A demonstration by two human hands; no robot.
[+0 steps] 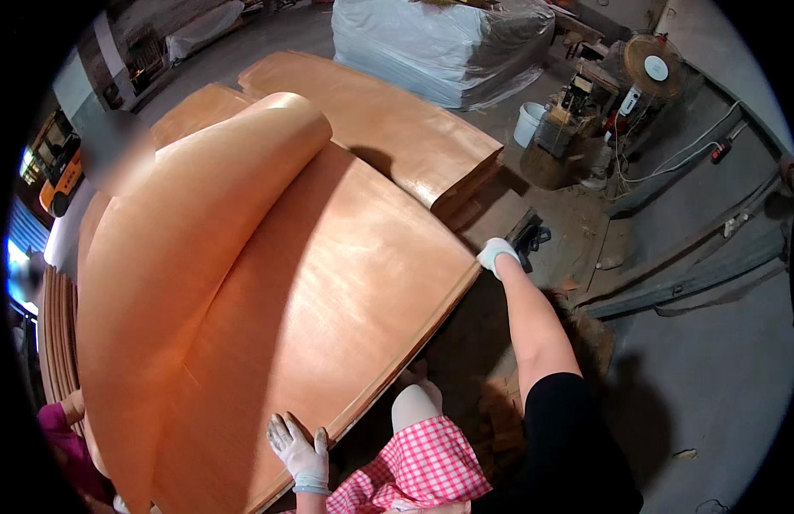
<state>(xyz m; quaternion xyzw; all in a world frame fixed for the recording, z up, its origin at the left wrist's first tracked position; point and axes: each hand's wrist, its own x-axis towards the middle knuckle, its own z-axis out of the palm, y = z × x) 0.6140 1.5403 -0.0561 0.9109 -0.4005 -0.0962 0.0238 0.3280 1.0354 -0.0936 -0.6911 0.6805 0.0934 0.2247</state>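
A large stack of thin, reddish-tan wood veneer sheets point(371, 265) lies in front of me. Its top sheet point(182, 231) is lifted along the left and curls over in a big roll, casting a shadow on the sheet below. My left hand point(298, 450), in a white glove with dirty fingertips, rests flat near the stack's near edge with its fingers out. Stretched forward, my right hand point(497, 254), also in a white glove, is closed at the stack's right corner; its fingertips are mostly hidden there.
Another veneer pile point(380, 111) lies beyond. Behind it stands a plastic-wrapped stack point(440, 51). At the right are a white bucket point(529, 123), a fan point(654, 67) and cables. A co-worker's magenta sleeve point(58, 437) shows at the lower left, near an orange forklift point(62, 180) farther back.
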